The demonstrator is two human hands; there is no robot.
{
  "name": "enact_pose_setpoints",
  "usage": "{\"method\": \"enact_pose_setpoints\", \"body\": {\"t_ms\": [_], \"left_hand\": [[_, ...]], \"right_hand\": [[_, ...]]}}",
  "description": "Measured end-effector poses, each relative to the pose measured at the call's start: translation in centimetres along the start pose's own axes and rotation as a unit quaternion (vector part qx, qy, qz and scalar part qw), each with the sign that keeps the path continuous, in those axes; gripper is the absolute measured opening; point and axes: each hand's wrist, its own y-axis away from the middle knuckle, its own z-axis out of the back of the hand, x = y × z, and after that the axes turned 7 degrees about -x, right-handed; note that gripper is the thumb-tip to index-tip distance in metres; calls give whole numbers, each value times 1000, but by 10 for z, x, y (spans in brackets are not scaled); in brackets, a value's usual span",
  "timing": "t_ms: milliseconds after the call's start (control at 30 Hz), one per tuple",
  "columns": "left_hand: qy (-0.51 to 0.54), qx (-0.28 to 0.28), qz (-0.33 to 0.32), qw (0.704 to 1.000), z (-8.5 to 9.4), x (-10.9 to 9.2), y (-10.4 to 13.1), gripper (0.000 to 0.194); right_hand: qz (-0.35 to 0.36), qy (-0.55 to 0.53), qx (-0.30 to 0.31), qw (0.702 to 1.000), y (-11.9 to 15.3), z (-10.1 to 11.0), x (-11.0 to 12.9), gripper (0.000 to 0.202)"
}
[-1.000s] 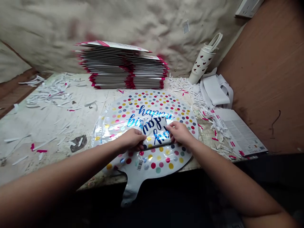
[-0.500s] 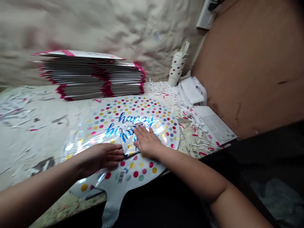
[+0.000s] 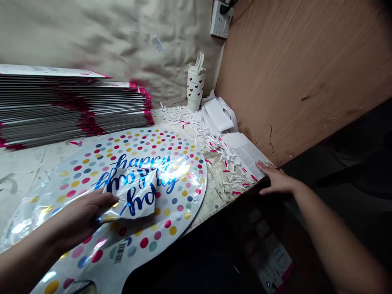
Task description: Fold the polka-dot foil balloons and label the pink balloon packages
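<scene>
My left hand (image 3: 88,210) pinches a folded foil balloon (image 3: 139,196) by its left edge, thumb on top, and lifts it a little above the surface below. Beneath it lies a flat, round foil balloon (image 3: 186,196) with coloured dots and blue "happy birthday" lettering; whether more lie under it, I cannot tell. My right hand (image 3: 278,179) reaches far to the right, thumb apart from the fingers. Its fingertips rest at the near right corner of a white printed sheet or packet (image 3: 245,153) lying by the table edge.
A tall stack of flat white-and-pink packages (image 3: 73,102) stands at the back left. A white tumbler with hearts (image 3: 195,87) and white folded material (image 3: 218,115) stand near the brown board (image 3: 294,73). Paper shreds (image 3: 226,155) litter the table. Below the edge, dim packages (image 3: 272,257) show.
My right hand has left the balloon and moved right to the printed sheet. My left hand has taken hold of the folded balloon and raised it. The view has turned right.
</scene>
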Motion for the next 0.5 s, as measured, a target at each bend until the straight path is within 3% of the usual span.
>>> {"method": "enact_pose_setpoints", "body": {"t_ms": [67, 167, 233, 300, 333, 400, 467, 500], "left_hand": [[14, 63, 37, 997, 6, 4, -5, 17], [58, 98, 76, 991, 18, 5, -8, 20], [96, 95, 69, 988, 25, 1, -3, 23], [121, 75, 39, 989, 30, -6, 9, 25], [126, 64, 23, 990, 31, -10, 16, 26], [132, 57, 6, 990, 32, -16, 32, 32], [140, 66, -2, 988, 35, -19, 45, 39], [141, 70, -4, 988, 37, -17, 49, 41]], "right_hand": [[11, 33, -36, 999, 16, -10, -31, 73], [16, 11, -175, 984, 29, -3, -35, 42], [3, -22, -340, 940, 32, 15, -5, 36], [22, -30, -504, 863, 35, 29, 52, 36], [69, -18, -532, 844, 37, 32, 89, 39], [214, -10, -461, 861, 44, 24, 171, 42], [318, -33, -311, 895, 50, 2, 243, 40], [338, -48, -213, 916, 51, -9, 269, 38]]}}
